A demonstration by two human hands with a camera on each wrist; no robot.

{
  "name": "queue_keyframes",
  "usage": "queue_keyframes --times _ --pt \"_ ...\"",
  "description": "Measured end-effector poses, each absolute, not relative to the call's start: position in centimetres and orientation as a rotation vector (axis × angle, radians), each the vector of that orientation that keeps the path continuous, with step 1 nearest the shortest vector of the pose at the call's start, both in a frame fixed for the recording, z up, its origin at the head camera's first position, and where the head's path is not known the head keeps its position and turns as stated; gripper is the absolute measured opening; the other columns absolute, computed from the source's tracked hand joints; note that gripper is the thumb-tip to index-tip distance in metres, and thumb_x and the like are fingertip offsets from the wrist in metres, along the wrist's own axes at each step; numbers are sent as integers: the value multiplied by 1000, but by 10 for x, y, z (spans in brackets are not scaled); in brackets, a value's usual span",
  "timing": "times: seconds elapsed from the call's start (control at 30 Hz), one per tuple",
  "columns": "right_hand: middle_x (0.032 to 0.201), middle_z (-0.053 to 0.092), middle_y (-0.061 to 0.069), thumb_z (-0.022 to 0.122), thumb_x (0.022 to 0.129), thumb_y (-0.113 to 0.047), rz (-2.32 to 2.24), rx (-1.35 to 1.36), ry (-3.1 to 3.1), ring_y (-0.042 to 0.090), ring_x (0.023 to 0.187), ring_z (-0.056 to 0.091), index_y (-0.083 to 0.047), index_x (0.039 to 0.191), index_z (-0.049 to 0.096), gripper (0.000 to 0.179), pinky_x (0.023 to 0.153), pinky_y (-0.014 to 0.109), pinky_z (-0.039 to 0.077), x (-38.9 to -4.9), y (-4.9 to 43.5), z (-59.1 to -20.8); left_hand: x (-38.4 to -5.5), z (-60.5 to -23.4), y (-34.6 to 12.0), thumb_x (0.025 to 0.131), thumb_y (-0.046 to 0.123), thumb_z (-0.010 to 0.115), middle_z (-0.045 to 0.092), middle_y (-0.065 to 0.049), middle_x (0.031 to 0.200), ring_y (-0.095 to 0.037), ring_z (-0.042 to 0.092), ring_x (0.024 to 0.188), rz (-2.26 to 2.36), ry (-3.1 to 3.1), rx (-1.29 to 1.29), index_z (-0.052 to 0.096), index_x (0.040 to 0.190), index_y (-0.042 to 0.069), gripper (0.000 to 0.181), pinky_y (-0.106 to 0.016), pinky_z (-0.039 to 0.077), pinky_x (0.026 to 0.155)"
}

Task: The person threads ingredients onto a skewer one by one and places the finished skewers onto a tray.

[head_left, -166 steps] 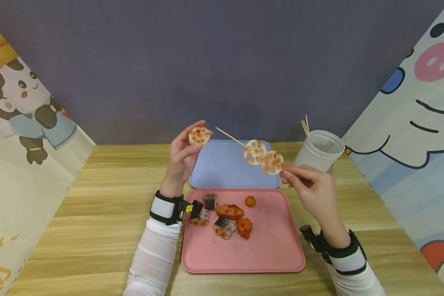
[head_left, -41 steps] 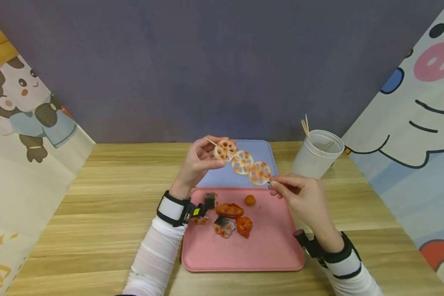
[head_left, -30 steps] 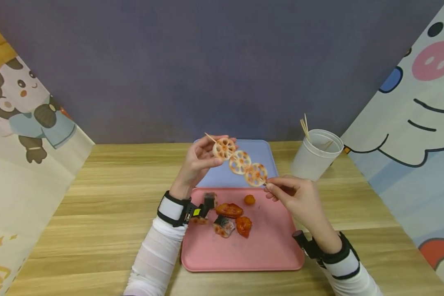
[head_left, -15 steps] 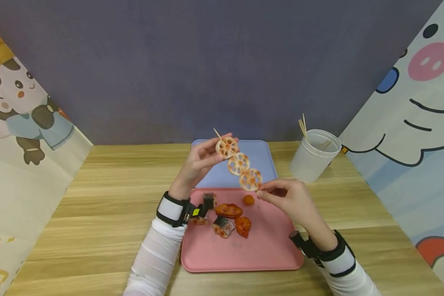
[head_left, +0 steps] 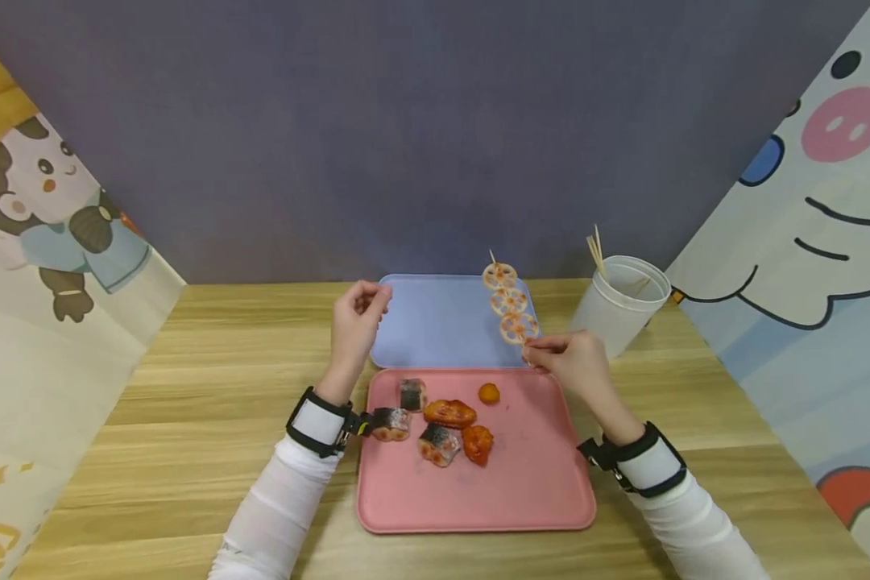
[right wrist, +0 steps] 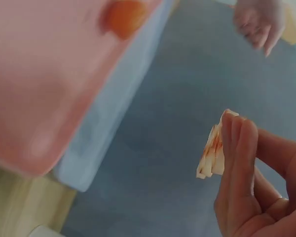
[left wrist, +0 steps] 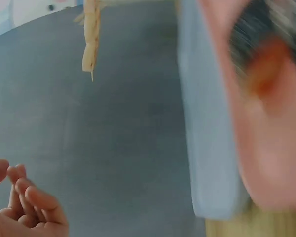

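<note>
My right hand pinches the lower end of a bamboo skewer that carries 3 lotus root slices, pale rounds with holes and reddish spots. The skewer stands nearly upright in the head view, over the right side of the blue tray, its bare tip pointing away. In the right wrist view the fingers partly cover the lotus root slices. My left hand hovers by the blue tray's left edge. Its fingers are loosely curled with nothing between them, apart from the skewer.
Nearer than the blue tray lies a pink tray with several fish pieces, glazed orange-red pieces and a small orange ball. A white tub with bamboo sticks stands at right. A grey wall rises behind.
A third lotus root slice, earlier in my left hand, is now on the skewer. The left hand has let go and drawn left; the right hand has swung the skewer rightward and more upright.
</note>
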State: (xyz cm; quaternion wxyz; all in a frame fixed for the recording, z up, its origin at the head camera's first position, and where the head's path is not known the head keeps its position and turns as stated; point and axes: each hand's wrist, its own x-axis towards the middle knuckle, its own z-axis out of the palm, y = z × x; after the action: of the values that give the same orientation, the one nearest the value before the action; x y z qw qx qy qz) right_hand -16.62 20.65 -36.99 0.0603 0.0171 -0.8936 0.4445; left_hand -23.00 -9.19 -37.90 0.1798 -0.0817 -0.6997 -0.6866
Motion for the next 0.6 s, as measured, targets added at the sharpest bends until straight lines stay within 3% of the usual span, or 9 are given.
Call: queue_keyframes --times 0.13,0.27,0.4,0.6 --pt "79 73 15 74 82 -18 1204 13 -2779 20 64 71 0 93 75 21 55 23 54 -181 215 -377 -230 -388 -103 89 19 66 59 -2 69 -5 49 57 -1757 -2027 -165 65 81 -2 22 -17 40 53" --pt "76 73 13 74 82 -20 1202 -27 -2821 22 65 71 0 93 76 22 55 23 54 -195 220 -385 -229 -391 -116 89 17 67 59 -3 71 -6 47 58 -1689 -2071 -149 67 83 -2 21 -16 36 52" --pt "71 73 8 74 82 -21 1195 -48 -2865 12 60 69 0 91 76 23 57 19 52 -208 222 -394 -227 -394 -134 88 18 68 60 -6 73 -8 47 59 -1644 -2103 -126 68 84 -4 22 -16 36 52" --pt "70 73 7 74 82 -22 1173 -59 -2929 8 60 67 1 92 76 24 59 18 50 -222 225 -404 -219 -395 -160 88 26 68 55 5 66 -6 46 56 -1536 -2150 -46 65 79 0 28 -17 36 50"
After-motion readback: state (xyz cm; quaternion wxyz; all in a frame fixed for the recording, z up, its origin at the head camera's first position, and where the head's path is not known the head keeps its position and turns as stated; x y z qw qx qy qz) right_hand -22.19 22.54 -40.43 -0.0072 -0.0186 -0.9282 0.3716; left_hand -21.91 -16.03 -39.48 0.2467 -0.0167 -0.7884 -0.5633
